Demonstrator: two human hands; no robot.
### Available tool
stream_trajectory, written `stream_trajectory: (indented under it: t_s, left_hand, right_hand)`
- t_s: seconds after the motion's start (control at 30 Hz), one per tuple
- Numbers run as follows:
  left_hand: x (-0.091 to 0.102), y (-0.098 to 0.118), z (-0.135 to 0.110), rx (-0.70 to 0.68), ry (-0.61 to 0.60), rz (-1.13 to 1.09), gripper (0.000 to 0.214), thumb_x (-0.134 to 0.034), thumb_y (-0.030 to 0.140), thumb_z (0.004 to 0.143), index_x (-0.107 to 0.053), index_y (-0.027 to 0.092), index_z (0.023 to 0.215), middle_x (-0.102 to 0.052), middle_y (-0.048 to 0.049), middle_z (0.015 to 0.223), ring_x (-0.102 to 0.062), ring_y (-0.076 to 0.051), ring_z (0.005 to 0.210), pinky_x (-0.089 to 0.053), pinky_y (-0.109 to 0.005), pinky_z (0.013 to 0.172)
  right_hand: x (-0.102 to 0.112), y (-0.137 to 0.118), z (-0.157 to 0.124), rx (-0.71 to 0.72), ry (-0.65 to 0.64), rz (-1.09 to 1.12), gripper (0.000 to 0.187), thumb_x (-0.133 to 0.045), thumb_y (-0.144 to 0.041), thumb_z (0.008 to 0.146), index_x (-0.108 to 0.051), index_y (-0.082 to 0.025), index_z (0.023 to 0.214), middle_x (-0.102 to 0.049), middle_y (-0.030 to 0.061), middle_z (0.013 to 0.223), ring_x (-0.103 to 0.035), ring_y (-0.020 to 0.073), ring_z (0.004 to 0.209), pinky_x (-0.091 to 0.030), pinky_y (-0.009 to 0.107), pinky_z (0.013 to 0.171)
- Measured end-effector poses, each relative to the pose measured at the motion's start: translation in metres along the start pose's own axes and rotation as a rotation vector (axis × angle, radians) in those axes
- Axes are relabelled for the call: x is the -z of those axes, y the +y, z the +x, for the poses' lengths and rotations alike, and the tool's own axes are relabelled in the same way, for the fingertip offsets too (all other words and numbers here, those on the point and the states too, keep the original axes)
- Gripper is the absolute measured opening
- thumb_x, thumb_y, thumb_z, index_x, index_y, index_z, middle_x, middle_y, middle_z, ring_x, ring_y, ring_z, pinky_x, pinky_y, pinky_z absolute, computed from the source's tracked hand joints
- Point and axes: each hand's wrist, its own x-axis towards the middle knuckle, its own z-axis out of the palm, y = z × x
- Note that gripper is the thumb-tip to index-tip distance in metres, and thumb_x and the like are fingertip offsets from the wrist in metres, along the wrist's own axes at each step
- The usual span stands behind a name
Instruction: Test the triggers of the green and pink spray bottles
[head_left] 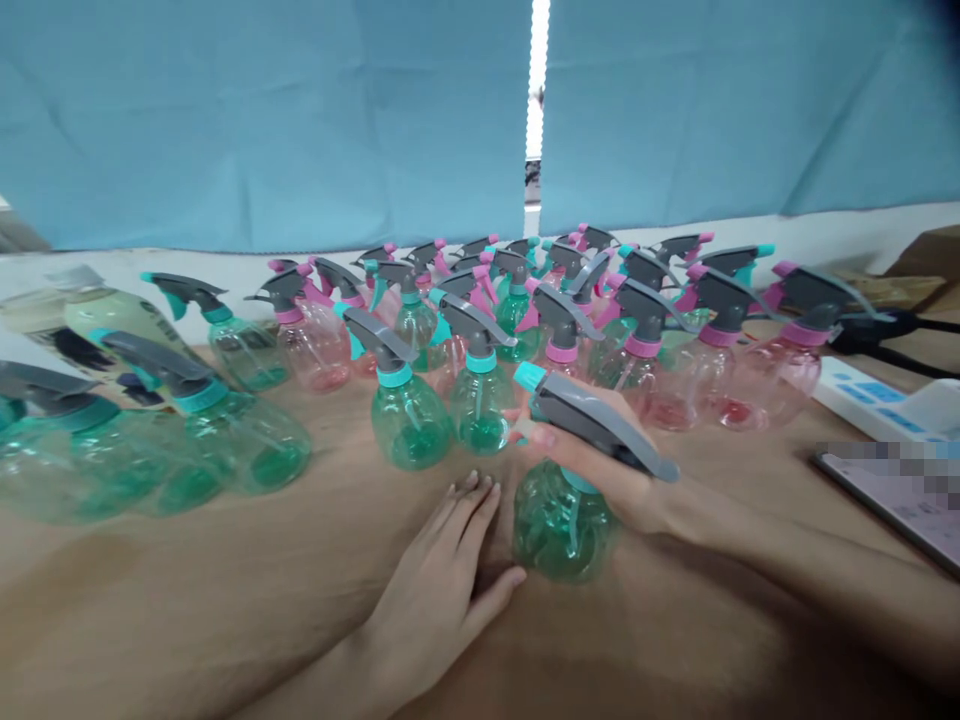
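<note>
My right hand [626, 475] is wrapped round the neck and trigger of a green spray bottle [562, 525] with a grey and turquoise head. That bottle stands upright near the middle front. To its left, my left hand [439, 585] lies with its fingers stretched out on the wooden table [262, 600], holding nothing. Just beyond my hands stand a green spray bottle [411, 425] and another green spray bottle [482, 405], both with turquoise collars. My right palm and some of its fingers are hidden behind the bottle's head.
Several pink spray bottles [675, 390] and green ones crowd the back. More green spray bottles [259, 440] stand at the left, before large yellowish bottles [112, 310]. At the right are a phone [892, 500], a white and blue device [877, 400] and a cardboard box [926, 255]. A blue curtain [262, 120] hangs behind.
</note>
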Motion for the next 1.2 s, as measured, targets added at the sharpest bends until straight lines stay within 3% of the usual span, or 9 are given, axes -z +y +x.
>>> stream_trajectory:
  t_s: [0.2,0.4,0.57,0.73,0.9,1.2]
  left_hand:
    - [-0.001,-0.001,0.001,-0.024,0.012,0.009,0.058,-0.048,0.044,0.095,-0.032,0.013,0.142,-0.042,-0.0155,0.144,-0.038,-0.029,0.133,-0.035,-0.047,0.106]
    - [-0.002,-0.001,0.000,-0.037,0.038,0.029,0.057,-0.046,0.044,0.096,-0.032,0.011,0.141,-0.043,-0.0157,0.143,-0.039,-0.028,0.132,-0.035,-0.046,0.106]
    - [0.001,0.000,0.001,-0.039,0.025,0.023,0.057,-0.048,0.041,0.095,-0.032,0.012,0.142,-0.043,-0.0145,0.143,-0.038,-0.028,0.133,-0.036,-0.046,0.106]
    - [0.002,0.000,0.001,-0.038,0.012,0.021,0.056,-0.047,0.042,0.096,-0.034,0.013,0.141,-0.043,-0.0150,0.143,-0.038,-0.028,0.133,-0.036,-0.047,0.106]
    - [0.002,0.000,0.000,-0.037,-0.001,0.006,0.056,-0.046,0.042,0.096,-0.035,0.011,0.141,-0.041,-0.0160,0.145,-0.036,-0.029,0.134,-0.035,-0.046,0.106]
    - [0.004,0.001,0.002,-0.043,-0.012,0.005,0.055,-0.047,0.040,0.095,-0.037,0.011,0.140,-0.043,-0.0162,0.143,-0.037,-0.029,0.133,-0.034,-0.047,0.106]
  right_hand:
    - [0.001,-0.001,-0.002,0.000,0.001,-0.006,0.026,-0.054,-0.032,0.089,-0.043,-0.021,0.068,-0.041,-0.0059,0.063,-0.037,0.0076,0.057,-0.033,0.022,0.051]
    - [0.003,-0.010,-0.001,-0.080,0.013,0.078,0.005,-0.056,-0.026,0.084,-0.055,-0.022,0.084,-0.056,-0.0023,0.074,-0.051,0.0114,0.064,-0.042,0.026,0.059]
    - [0.003,-0.013,-0.002,-0.193,0.009,0.106,0.013,-0.059,-0.026,0.080,-0.057,-0.020,0.090,-0.062,0.0018,0.081,-0.057,0.0149,0.069,-0.046,0.030,0.064]
    - [0.001,-0.010,-0.003,-0.207,0.013,0.069,0.015,-0.059,-0.028,0.080,-0.059,-0.020,0.092,-0.060,0.0004,0.075,-0.054,0.0140,0.061,-0.043,0.029,0.057]
    - [0.002,-0.008,-0.004,-0.191,0.017,0.083,0.014,-0.060,-0.026,0.080,-0.059,-0.020,0.093,-0.063,0.0016,0.083,-0.057,0.0147,0.069,-0.046,0.030,0.064]
    - [0.001,-0.004,-0.007,-0.198,0.009,0.118,0.014,-0.061,-0.029,0.082,-0.058,-0.023,0.094,-0.060,-0.0008,0.078,-0.053,0.0134,0.062,-0.046,0.031,0.061]
